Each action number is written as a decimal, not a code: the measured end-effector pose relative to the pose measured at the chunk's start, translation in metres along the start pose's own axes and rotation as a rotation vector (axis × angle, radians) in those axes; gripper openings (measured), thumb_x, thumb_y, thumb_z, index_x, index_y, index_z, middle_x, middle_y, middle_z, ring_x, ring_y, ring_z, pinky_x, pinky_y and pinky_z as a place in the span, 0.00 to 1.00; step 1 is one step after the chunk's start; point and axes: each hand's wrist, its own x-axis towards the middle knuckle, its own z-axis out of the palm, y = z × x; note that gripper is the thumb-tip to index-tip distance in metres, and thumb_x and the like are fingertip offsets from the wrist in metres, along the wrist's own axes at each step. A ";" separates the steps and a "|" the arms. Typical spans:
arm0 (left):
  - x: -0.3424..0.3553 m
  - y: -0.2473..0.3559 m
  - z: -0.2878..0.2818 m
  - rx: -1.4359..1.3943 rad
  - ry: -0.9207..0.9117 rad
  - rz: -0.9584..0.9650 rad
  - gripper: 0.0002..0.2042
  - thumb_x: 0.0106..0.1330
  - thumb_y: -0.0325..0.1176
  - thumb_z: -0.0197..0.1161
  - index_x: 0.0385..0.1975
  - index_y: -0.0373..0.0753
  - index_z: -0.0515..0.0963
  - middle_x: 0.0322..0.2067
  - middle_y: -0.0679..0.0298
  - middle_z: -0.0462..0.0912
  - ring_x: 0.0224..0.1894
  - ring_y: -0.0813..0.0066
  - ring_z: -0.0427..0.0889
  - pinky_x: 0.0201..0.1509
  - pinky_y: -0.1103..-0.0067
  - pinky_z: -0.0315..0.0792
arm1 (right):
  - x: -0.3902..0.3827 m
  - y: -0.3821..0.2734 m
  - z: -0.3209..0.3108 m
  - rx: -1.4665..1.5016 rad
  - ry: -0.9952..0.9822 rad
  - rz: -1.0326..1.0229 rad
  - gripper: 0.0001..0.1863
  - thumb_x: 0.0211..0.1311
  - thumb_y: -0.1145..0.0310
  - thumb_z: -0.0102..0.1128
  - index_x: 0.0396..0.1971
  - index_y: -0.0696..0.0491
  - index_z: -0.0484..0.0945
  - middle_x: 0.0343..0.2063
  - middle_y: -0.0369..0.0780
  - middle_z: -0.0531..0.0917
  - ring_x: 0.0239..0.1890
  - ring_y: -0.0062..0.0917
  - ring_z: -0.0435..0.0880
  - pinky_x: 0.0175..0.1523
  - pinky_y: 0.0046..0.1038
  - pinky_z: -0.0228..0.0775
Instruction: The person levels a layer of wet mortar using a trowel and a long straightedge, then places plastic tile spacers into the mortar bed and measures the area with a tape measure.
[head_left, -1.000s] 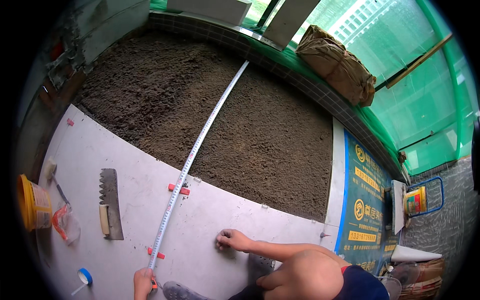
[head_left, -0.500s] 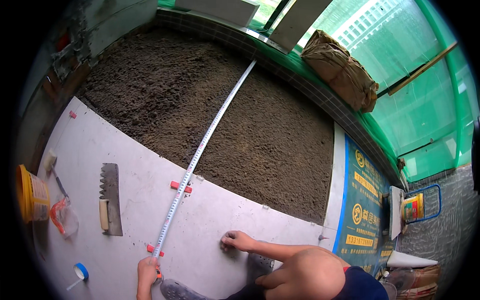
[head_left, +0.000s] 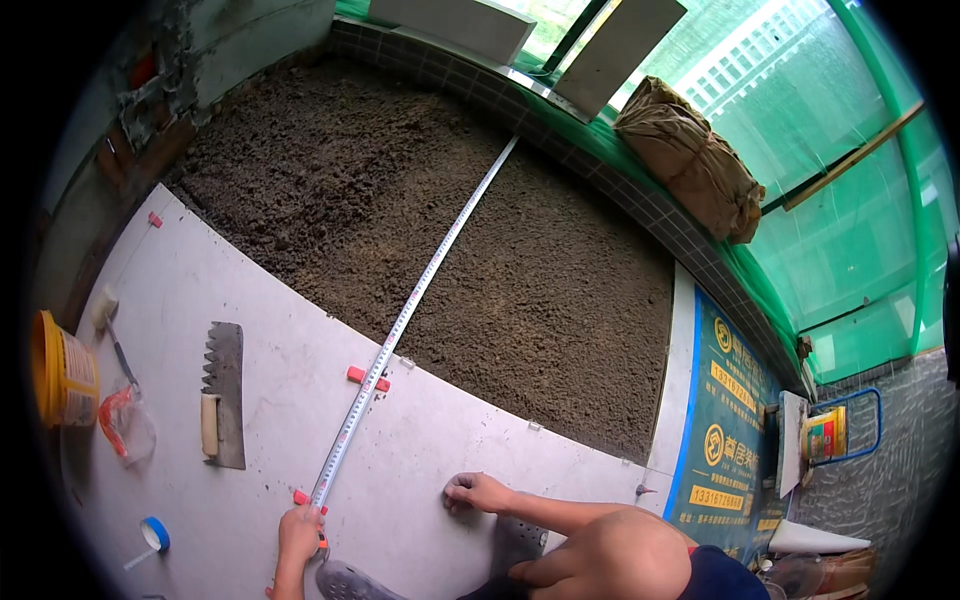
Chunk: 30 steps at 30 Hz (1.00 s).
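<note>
My left hand (head_left: 299,537) grips the case of a tape measure (head_left: 322,546) at the lower edge. Its pulled-out blade (head_left: 411,304) runs from there over the pale floor tiles (head_left: 290,400) and across the rough brown mortar bed (head_left: 500,270). The blade's far end reaches the dark tiled ledge (head_left: 600,160) by the window. Red plastic pieces (head_left: 368,379) sit at the tile joint beside the blade. Low over the tile, my right hand (head_left: 478,492) is closed in a loose fist, with nothing showing in it, near my bent knee.
A notched trowel (head_left: 228,395), a rubber mallet (head_left: 117,338), a yellow bucket (head_left: 68,372) and blue tape roll (head_left: 156,534) are on the left. A brown paper sack (head_left: 688,160) lies on the ledge. Rightward are a printed green sheet (head_left: 715,430) and a second bucket (head_left: 826,436).
The whole view has shifted slightly. My left hand, with the tape measure, has crept a little forward toward the nearest red piece. My right hand stays much the same.
</note>
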 end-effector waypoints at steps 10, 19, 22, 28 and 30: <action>-0.003 0.009 -0.002 0.015 0.011 -0.038 0.13 0.73 0.34 0.55 0.30 0.33 0.82 0.21 0.63 0.80 0.22 0.75 0.77 0.29 0.74 0.70 | -0.005 -0.011 0.001 -0.084 0.020 -0.019 0.13 0.73 0.62 0.55 0.36 0.56 0.83 0.28 0.37 0.86 0.29 0.21 0.84 0.38 0.26 0.78; -0.006 0.023 0.001 0.087 0.042 -0.064 0.13 0.72 0.34 0.56 0.29 0.33 0.82 0.20 0.62 0.79 0.23 0.74 0.77 0.30 0.73 0.71 | 0.009 0.008 -0.008 0.100 -0.082 0.116 0.13 0.77 0.60 0.53 0.40 0.54 0.80 0.35 0.35 0.87 0.33 0.18 0.85 0.43 0.24 0.79; -0.005 0.017 0.002 0.056 0.046 -0.036 0.13 0.72 0.34 0.56 0.29 0.33 0.82 0.20 0.62 0.79 0.23 0.73 0.77 0.30 0.72 0.71 | 0.009 0.008 -0.008 0.111 -0.085 0.124 0.13 0.77 0.60 0.53 0.40 0.54 0.80 0.35 0.35 0.87 0.33 0.18 0.85 0.43 0.24 0.79; -0.005 0.023 0.003 0.088 0.081 -0.013 0.13 0.72 0.33 0.56 0.29 0.32 0.82 0.20 0.60 0.80 0.24 0.71 0.79 0.31 0.72 0.72 | 0.002 -0.007 -0.008 0.041 -0.055 0.115 0.14 0.75 0.61 0.54 0.38 0.56 0.81 0.33 0.37 0.87 0.32 0.19 0.86 0.40 0.24 0.79; -0.007 0.025 0.004 0.124 0.089 -0.018 0.13 0.72 0.33 0.56 0.28 0.32 0.81 0.20 0.59 0.81 0.24 0.70 0.80 0.32 0.72 0.72 | -0.009 -0.026 -0.004 -0.010 0.008 0.117 0.14 0.72 0.62 0.56 0.34 0.56 0.83 0.27 0.38 0.87 0.27 0.21 0.84 0.36 0.26 0.78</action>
